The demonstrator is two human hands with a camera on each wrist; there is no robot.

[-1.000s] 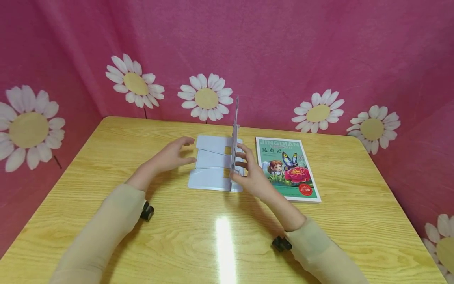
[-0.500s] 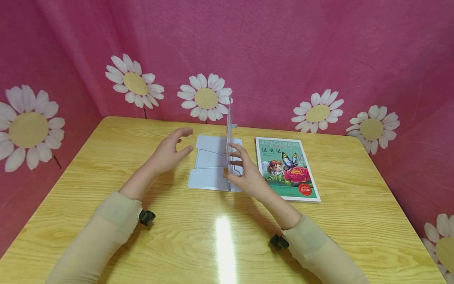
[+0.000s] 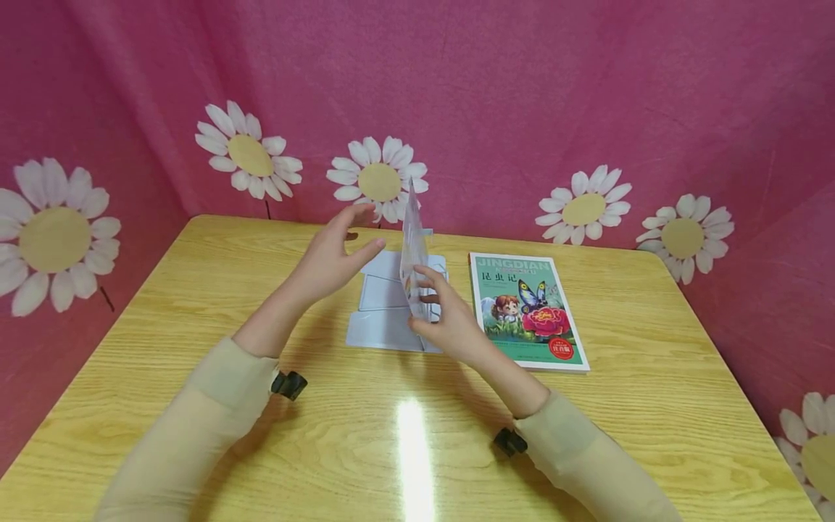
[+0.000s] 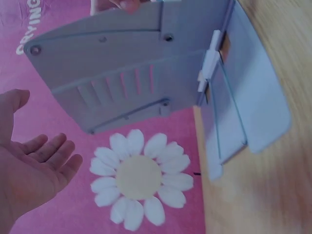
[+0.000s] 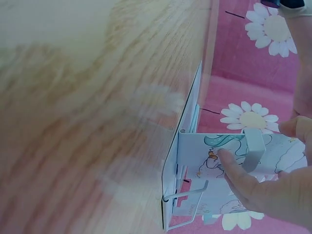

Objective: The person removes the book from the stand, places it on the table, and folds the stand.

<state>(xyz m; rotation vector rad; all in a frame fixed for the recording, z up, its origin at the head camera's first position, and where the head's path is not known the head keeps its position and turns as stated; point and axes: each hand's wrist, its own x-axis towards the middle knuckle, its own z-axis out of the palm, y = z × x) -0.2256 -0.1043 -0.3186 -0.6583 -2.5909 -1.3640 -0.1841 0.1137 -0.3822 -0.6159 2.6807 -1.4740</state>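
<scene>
A folding book stand [image 3: 385,331] lies with its pale base on the table, its back panel [image 3: 412,246] raised and leaning left. My right hand [image 3: 450,322] holds this panel's near edge, thumb over the edge and fingers along the right face. The right wrist view shows cartoon print on that face, a white clip [image 5: 253,150] and wire props [image 5: 200,202]. Slots and rivets mark the other side of the panel [image 4: 117,63] in the left wrist view. My left hand [image 3: 329,262], fingers loosely spread, hovers left of the panel without touching it.
A green-covered children's book [image 3: 528,312] lies flat just right of the stand. The wooden table [image 3: 326,435] ends at a pink curtain [image 3: 489,109] printed with daisies behind and at both sides.
The raised panel has swung from near upright to a leftward lean, with my right hand following it. My left hand has moved right and farther back, closer to the panel.
</scene>
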